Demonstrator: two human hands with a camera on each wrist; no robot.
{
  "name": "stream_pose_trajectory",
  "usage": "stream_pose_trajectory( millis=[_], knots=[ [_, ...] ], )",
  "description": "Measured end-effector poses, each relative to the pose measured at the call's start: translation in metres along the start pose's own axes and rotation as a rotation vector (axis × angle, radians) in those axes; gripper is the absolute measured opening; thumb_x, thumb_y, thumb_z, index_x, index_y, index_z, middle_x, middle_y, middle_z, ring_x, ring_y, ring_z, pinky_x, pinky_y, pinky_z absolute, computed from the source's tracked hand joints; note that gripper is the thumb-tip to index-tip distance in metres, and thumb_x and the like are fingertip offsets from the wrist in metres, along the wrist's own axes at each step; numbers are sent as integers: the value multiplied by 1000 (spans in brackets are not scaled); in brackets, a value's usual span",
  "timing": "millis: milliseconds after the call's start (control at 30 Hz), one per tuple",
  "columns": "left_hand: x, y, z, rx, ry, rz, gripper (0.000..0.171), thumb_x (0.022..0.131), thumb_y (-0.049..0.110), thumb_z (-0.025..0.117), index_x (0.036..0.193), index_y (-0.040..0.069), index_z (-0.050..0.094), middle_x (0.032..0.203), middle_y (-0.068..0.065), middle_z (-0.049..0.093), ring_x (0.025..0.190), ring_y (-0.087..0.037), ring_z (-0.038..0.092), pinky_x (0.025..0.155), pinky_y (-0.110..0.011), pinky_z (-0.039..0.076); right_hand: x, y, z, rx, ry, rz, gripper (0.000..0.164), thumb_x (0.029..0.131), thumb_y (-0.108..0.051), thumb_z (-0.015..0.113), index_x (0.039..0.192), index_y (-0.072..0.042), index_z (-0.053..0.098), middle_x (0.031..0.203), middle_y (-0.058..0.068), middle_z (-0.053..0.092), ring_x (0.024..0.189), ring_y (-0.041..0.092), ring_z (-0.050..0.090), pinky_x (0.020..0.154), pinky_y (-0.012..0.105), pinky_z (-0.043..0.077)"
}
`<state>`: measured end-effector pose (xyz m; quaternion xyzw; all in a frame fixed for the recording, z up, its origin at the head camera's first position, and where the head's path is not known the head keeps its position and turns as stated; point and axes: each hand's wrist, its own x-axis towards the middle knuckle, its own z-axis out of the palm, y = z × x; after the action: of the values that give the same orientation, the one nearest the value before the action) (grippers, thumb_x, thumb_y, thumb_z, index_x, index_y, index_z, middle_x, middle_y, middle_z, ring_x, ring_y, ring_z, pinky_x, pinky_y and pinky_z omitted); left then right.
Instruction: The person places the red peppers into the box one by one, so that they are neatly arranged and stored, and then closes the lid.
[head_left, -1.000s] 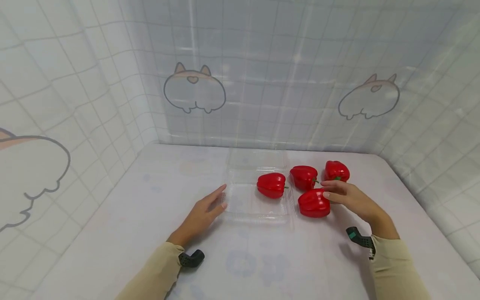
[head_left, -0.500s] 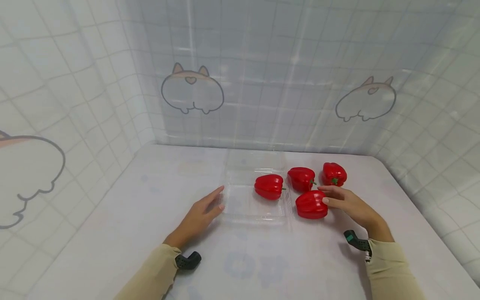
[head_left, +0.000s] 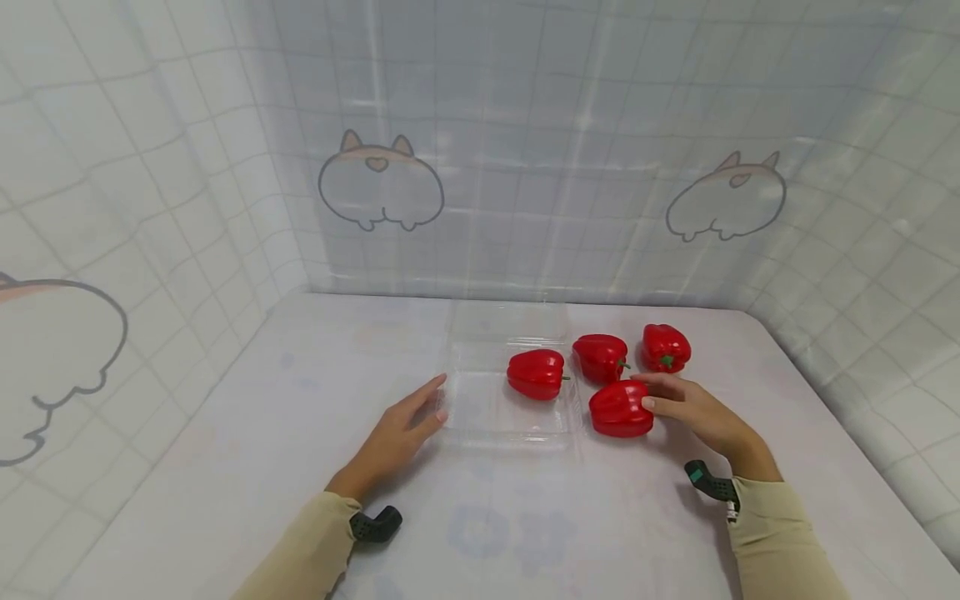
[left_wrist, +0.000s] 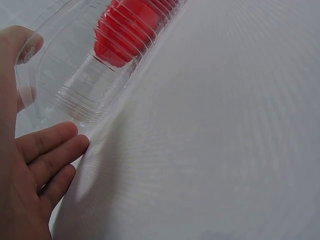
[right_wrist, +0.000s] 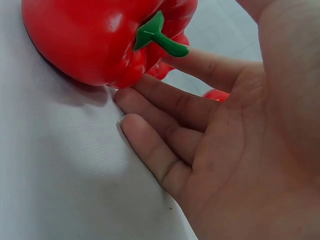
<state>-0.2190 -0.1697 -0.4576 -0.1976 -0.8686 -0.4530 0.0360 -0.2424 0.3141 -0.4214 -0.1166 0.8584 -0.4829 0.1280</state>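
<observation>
A clear plastic clamshell box (head_left: 480,433) lies with its lid (head_left: 508,321) folded back, holding one red bell pepper (head_left: 536,375). At its left side my left hand (head_left: 397,429) rests thumb and index finger against the rim, the other fingers extended, as the left wrist view shows. My right hand (head_left: 693,408) is at the stem end of the front bell pepper (head_left: 621,410), just right of the box. Its thumb tip overlaps that pepper in the head view. In the right wrist view the green stem (right_wrist: 162,40) points at the palm, and loosely extended fingers (right_wrist: 150,145) reach toward the pepper's underside.
Two more red bell peppers stand behind: one (head_left: 601,358) close against the box's right side, the other (head_left: 666,348) farther right. The pale tabletop (head_left: 480,517) is bounded by tiled, cartoon-printed curtain walls (head_left: 510,167) at the back and both sides.
My right hand has shifted slightly toward me, its thumb lower on the front pepper, uncovering the back right pepper's stem. The left hand keeps its place at the box; the head view drifts slightly.
</observation>
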Motion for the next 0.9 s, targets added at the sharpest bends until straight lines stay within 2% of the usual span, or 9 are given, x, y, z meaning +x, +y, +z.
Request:
stream_pose_trajectory(
  millis=[367, 667, 900],
  knots=[
    [0, 1, -1, -19, -5, -8, 60, 100, 42, 60, 155, 25, 41, 146, -8, 53, 137, -23, 46, 115, -50, 31, 2, 3, 2, 12, -18, 5, 72, 92, -37, 69, 151, -7, 41, 142, 18, 49, 135, 42, 36, 101, 60, 45],
    [3, -1, 0, -4, 10, 17, 61, 100, 42, 60, 155, 24, 40, 146, -8, 53, 137, -23, 47, 115, -50, 32, 6, 2, 1, 8, -18, 2, 68, 91, -38, 70, 148, -8, 46, 139, 17, 51, 134, 41, 37, 97, 56, 49],
    [1, 1, -2, -7, 2, 10, 60, 101, 41, 60, 155, 24, 41, 146, -8, 53, 138, -24, 46, 114, -52, 32, 2, 5, -1, 16, -19, 31, 69, 90, -38, 71, 148, -10, 47, 140, 16, 51, 135, 40, 35, 97, 55, 50]
  ],
)
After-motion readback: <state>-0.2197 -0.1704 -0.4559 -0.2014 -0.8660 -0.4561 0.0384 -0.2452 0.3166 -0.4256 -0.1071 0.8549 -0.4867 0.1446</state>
